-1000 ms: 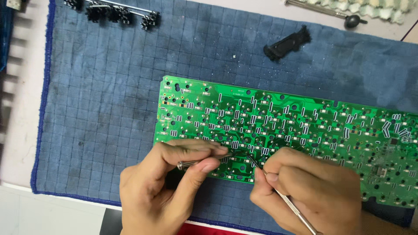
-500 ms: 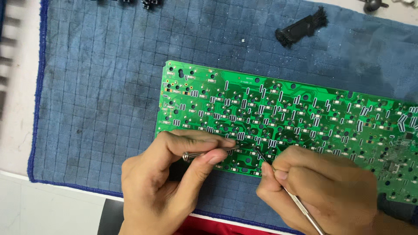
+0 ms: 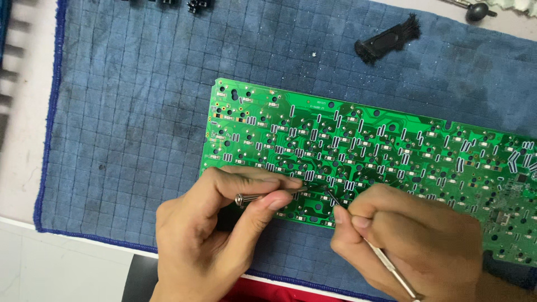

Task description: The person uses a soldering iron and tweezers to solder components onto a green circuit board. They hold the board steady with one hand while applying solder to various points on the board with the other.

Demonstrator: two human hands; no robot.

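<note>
A long green circuit board [image 3: 369, 140] lies on a blue checked cloth [image 3: 134, 112], running from the centre to the right edge. My left hand [image 3: 218, 229] pinches a thin metal rod-like tool [image 3: 268, 196] between thumb and forefinger, its tip resting on the board's near edge. My right hand [image 3: 408, 235] grips a slim metal-handled tool [image 3: 386, 263] like a pen, with its dark tip [image 3: 330, 196] touching the board close to the other tool's tip. Both tips meet at one spot on the lower row of the board.
A small black brush-like part [image 3: 389, 40] lies on the cloth beyond the board. Dark small parts sit at the cloth's top edge [image 3: 193, 4]. A black knob [image 3: 478, 11] rests at the top right. The pale table [image 3: 22, 246] shows at the left, something red [image 3: 263, 291] at the bottom.
The view has shifted, so the board and hands sit lower and further right in the frame. Both hands keep their tools at the same spot on the board's near edge.
</note>
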